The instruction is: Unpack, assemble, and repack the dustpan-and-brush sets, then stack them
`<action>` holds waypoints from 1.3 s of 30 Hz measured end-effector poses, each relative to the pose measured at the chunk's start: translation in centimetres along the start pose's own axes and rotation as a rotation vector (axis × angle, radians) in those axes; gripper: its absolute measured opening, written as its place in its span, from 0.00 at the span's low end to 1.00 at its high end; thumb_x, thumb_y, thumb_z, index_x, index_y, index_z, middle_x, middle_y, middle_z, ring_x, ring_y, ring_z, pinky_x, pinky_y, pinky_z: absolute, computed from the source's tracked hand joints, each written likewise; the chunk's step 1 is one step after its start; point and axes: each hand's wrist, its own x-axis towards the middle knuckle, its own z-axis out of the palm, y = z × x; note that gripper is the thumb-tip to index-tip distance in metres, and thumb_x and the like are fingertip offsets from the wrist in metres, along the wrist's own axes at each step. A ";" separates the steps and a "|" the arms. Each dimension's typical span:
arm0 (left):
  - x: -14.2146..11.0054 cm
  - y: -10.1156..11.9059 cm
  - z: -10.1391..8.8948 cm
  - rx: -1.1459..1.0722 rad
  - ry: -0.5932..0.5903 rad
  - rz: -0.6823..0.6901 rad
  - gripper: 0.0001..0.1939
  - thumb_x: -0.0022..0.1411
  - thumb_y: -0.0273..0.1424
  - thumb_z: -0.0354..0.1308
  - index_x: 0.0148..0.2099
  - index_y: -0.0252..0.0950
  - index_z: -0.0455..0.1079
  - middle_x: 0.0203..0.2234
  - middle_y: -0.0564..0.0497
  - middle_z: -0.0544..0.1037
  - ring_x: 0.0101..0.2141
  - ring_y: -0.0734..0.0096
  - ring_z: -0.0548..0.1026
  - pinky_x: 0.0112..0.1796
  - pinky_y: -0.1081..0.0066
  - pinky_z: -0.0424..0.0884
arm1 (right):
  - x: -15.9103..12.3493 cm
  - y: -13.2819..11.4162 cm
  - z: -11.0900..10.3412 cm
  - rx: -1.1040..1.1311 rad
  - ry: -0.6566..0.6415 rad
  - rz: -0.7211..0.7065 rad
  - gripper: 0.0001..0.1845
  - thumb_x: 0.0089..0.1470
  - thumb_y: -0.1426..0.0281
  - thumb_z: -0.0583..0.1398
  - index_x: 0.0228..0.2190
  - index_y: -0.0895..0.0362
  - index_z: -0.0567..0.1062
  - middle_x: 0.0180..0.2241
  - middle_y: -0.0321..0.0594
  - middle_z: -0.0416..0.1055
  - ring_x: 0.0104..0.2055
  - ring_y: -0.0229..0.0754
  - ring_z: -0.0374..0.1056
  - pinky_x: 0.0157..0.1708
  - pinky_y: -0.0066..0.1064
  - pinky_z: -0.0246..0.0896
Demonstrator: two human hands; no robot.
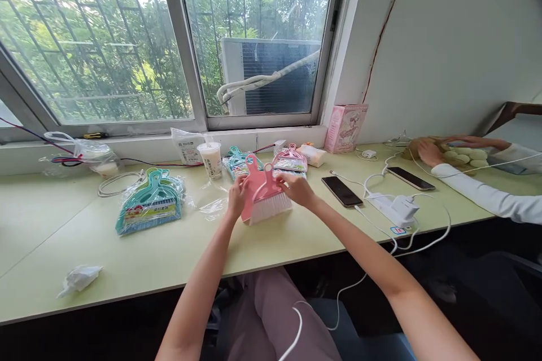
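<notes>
Upright on the table in front of me stand a pink dustpan point(253, 175) and a pink hand brush point(271, 207) with white bristles, the brush in front of the pan. My left hand point(237, 196) is closed on the dustpan's left edge. At the brush's right side, my right hand point(297, 189) pinches it near the handle; its fingertips are partly hidden. Just behind them lie a wrapped teal dustpan set point(237, 162) and a wrapped pink set point(291, 159). Clear plastic wrapping point(214, 208) lies left of my left hand.
Wrapped teal dustpan sets point(150, 203) lie left, near a drink cup point(210, 161). A crumpled tissue point(79, 280) is at the front left. A phone point(342, 191), a power strip point(392, 210) and white cables spread right. Another person's sleeve point(474, 189) reaches over the table at far right.
</notes>
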 end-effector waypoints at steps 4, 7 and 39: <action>-0.1 0.3 0.2 -0.084 -0.087 0.025 0.19 0.64 0.42 0.51 0.49 0.34 0.71 0.44 0.43 0.78 0.43 0.62 0.76 0.43 0.67 0.70 | 1.7 -1.2 3.9 -0.022 0.114 0.040 0.11 0.62 0.66 0.55 0.42 0.55 0.75 0.38 0.41 0.78 0.40 0.44 0.71 0.36 0.30 0.59; -0.1 0.5 0.2 -0.093 -0.099 0.042 0.20 0.61 0.41 0.57 0.51 0.35 0.72 0.46 0.42 0.78 0.43 0.61 0.77 0.41 0.66 0.72 | 2.1 -1.3 5.2 -0.047 0.218 0.086 0.12 0.62 0.63 0.55 0.39 0.54 0.77 0.39 0.44 0.75 0.45 0.47 0.68 0.41 0.33 0.60; -0.5 1.8 0.6 0.058 -0.090 -0.025 0.20 0.59 0.40 0.56 0.48 0.33 0.76 0.38 0.47 0.81 0.39 0.60 0.76 0.40 0.67 0.70 | 1.3 1.1 7.5 1.071 0.082 0.521 0.23 0.39 0.55 0.70 0.37 0.54 0.81 0.31 0.39 0.80 0.41 0.50 0.76 0.42 0.38 0.69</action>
